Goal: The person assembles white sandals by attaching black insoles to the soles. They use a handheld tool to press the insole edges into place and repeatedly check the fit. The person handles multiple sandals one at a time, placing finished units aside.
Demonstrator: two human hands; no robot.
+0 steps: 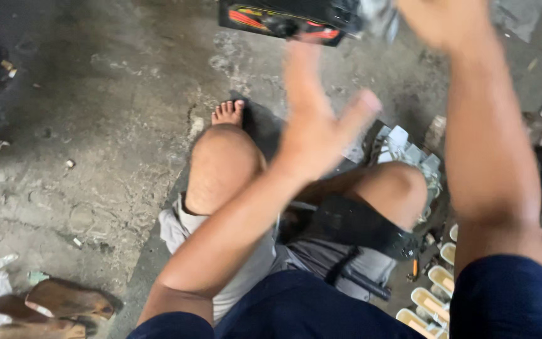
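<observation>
- Black box sits on the far floor edge; bare concrete floor opens left.
- Left hand is raised just near it, fingers spread wide, empty.
- Right hand touches the box's right end; grip unclear.

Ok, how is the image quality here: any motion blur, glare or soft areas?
Head view: the left hand is smeared by motion blur, fingers spread; the right hand, cut off by the top edge, is also soft, touching a blurred black box with red markings. The concrete floor and the knees are sharper. The daylight is flat, with no glare and only faint shadows.
</observation>
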